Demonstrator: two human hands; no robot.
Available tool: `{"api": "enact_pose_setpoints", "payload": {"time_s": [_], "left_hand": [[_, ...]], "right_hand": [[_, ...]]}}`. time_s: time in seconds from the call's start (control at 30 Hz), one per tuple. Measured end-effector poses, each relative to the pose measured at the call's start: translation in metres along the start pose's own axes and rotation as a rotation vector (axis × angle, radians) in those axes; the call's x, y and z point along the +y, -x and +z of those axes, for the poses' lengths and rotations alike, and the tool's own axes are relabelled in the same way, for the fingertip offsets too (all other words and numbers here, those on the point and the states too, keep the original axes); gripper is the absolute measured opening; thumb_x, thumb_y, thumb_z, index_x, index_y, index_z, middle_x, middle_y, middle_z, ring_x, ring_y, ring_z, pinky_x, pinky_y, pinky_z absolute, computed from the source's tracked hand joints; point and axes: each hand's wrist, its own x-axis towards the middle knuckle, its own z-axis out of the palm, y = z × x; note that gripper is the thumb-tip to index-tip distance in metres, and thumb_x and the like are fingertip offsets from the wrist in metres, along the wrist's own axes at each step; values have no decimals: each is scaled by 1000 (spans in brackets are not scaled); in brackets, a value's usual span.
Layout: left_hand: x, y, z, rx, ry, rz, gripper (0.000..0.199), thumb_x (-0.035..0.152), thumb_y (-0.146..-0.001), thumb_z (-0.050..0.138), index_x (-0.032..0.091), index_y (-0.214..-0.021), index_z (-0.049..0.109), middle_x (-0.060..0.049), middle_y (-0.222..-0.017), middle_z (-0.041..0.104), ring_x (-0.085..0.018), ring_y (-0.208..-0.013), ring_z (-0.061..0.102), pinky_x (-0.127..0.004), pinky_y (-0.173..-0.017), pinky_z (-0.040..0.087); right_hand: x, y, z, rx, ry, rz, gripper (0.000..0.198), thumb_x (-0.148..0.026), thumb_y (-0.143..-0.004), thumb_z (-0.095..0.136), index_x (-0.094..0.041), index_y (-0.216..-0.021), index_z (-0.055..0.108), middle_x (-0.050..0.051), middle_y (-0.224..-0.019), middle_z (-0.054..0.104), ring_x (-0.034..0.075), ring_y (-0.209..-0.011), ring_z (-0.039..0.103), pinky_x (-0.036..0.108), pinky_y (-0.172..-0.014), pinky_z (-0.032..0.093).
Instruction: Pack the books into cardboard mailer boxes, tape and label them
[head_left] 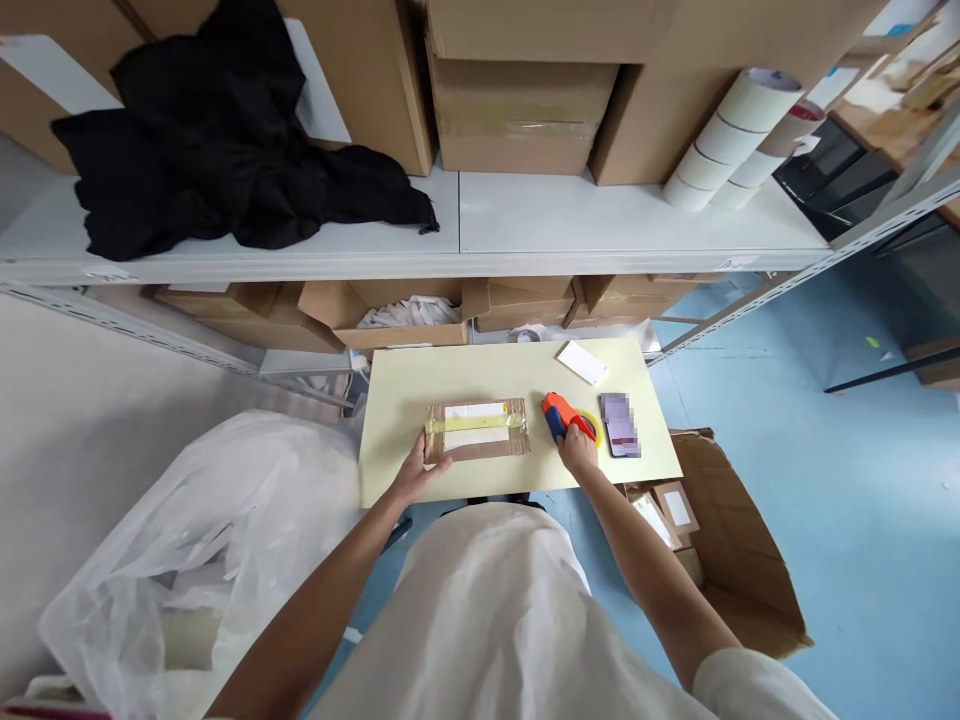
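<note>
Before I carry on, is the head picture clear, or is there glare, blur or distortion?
Head view: bright, soft light, darker under the upper shelf; small glints on the taped parcel; the phone partly pixelated; wide-angle stretch toward the edges; left hand, right hand and orange tape dispenser readable, no obvious blur.

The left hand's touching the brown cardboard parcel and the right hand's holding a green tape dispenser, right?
Not green: in the head view, the right hand holds an orange-and-blue tape dispenser. The left hand is touching the brown cardboard parcel.
</note>
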Motion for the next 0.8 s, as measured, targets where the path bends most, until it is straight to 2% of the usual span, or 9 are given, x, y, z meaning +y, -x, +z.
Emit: {"api": "enact_pose_setpoints", "payload": {"time_s": [0.1, 0.17, 0.3, 0.37, 0.43, 0.53, 0.6, 0.7, 0.8], "left_hand": [[-4, 1, 7, -32, 56, -15, 88, 49, -74, 64, 19, -145, 22, -14, -138, 46, -29, -128, 43, -43, -106, 33], [-5, 0, 7, -28, 71, -15, 89, 47, -72, 67, 20, -144, 23, -13, -137, 47, -28, -128, 44, -41, -106, 34], [-10, -2, 1, -48, 1, 42, 95, 42, -63, 74, 17, -142, 26, -13, -141, 43, -27, -128, 43, -40, -108, 31], [-14, -4, -1, -56, -54, 77, 94, 40, -63, 73, 14, -141, 27, -15, -140, 43, -27, -127, 44, -41, -108, 32], [-16, -5, 0, -56, -67, 103, 87, 39, -67, 69, 12, -139, 29, -16, -138, 46, -26, -125, 46, -41, -106, 34], [-16, -9, 1, -38, 9, 96, 79, 39, -69, 65, 11, -136, 33, -16, -133, 50, -26, -120, 51, -39, -100, 42], [-12, -14, -1, -14, 70, 56, 75, 41, -69, 65, 12, -132, 38, -16, -128, 55, -26, -114, 55, -38, -91, 48], [-4, -25, -9, 31, 106, 9, 60, 44, -72, 63, 14, -122, 48, -15, -118, 61, -26, -105, 60, -37, -84, 51], [-1, -39, -15, 67, 137, -34, 55, 43, -74, 63, 14, -118, 48, -15, -117, 62, -25, -101, 62, -37, -84, 50]], "right_hand": [[1, 4, 9, 7, -17, -13, 34, -25, -89, 44, -10, -119, 51, 16, -101, 66, 23, -95, 63, 32, -78, 45], [3, 9, 11, 58, -36, -54, 45, -24, -87, 48, -9, -129, 44, 19, -117, 60, 26, -111, 57, 35, -88, 44], [0, 24, 13, 234, -205, -375, 78, -22, -79, 55, -13, -146, 16, 19, -148, 30, 29, -137, 27, 44, -107, 32], [-9, 31, 16, 189, -316, -527, 88, -25, -76, 59, -17, -148, 9, 17, -150, 26, 28, -139, 24, 45, -107, 32], [-22, 36, 21, 100, -435, -582, 89, -26, -76, 60, -19, -148, 9, 16, -148, 30, 27, -136, 29, 44, -104, 36], [-41, 37, 21, 12, -657, -518, 78, -27, -81, 53, -20, -147, 12, 16, -141, 41, 25, -118, 51, 39, -89, 49], [-51, 35, 12, -17, -760, -458, 72, -30, -83, 51, -20, -146, 19, 16, -135, 47, 22, -102, 59, 35, -78, 53], [-62, 28, -12, -44, -794, -400, 57, -38, -85, 50, -19, -138, 38, 13, -124, 56, 19, -95, 60, 30, -76, 51], [-76, 17, -33, -52, -737, -277, 44, -43, -90, 40, -17, -122, 54, 10, -109, 64, 16, -91, 61, 25, -75, 49]]}}
